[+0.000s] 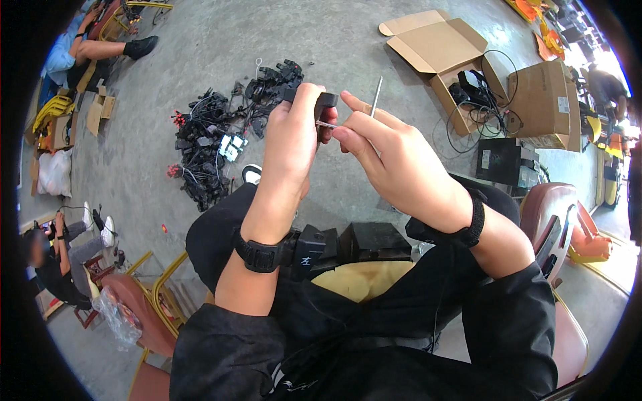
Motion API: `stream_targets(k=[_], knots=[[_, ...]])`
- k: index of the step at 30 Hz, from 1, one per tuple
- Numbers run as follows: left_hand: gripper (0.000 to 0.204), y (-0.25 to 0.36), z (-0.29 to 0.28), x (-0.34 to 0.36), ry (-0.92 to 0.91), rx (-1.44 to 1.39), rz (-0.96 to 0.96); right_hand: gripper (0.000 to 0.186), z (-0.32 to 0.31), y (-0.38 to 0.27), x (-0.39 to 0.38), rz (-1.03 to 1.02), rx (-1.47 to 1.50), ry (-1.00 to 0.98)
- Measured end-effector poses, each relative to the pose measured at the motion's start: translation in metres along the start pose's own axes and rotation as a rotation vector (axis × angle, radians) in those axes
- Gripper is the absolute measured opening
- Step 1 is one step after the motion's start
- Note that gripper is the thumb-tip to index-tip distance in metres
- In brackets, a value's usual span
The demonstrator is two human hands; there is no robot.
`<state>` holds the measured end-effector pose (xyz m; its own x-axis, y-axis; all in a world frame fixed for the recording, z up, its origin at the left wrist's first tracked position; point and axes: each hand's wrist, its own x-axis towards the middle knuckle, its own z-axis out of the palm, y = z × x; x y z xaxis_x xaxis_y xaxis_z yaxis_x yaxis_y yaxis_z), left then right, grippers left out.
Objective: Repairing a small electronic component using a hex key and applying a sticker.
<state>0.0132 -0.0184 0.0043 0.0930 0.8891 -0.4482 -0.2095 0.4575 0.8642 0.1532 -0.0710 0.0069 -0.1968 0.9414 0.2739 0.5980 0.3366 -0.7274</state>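
My left hand grips a small black plastic piece between thumb and fingers at the centre of the view. My right hand is closed around slender metal tools: a thin silver rod sticks up between its fingers, and a short metal shank at the thumb and forefinger points into the black piece. Whether the two metal parts are one tool, I cannot tell. Black strapped devices sit on both my wrists. My fingertips partly hide the black piece.
Black cabled devices lie heaped on the concrete floor. An open cardboard box, a closed-sided carton and a black case stand right. Chairs flank me. Two people sit at left.
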Motion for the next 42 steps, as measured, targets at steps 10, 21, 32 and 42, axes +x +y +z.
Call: stream_targets(k=[10,21,32,42], knots=[[0.025,0.001,-0.004,-0.001,-0.063,0.018,-0.041,0.019,0.0,0.003,0.002,-0.138,-0.12,0.038],[0.027,0.003,-0.004,-0.002,-0.095,0.055,-0.02,0.018,-0.009,-0.009,0.003,0.162,0.042,-0.095],[0.031,0.003,-0.001,-0.001,-0.031,0.007,-0.015,0.02,-0.004,-0.005,0.003,-0.025,-0.104,0.008],[0.03,0.002,-0.004,0.001,-0.106,-0.074,-0.063,0.012,-0.008,-0.005,0.003,0.016,-0.068,-0.003]])
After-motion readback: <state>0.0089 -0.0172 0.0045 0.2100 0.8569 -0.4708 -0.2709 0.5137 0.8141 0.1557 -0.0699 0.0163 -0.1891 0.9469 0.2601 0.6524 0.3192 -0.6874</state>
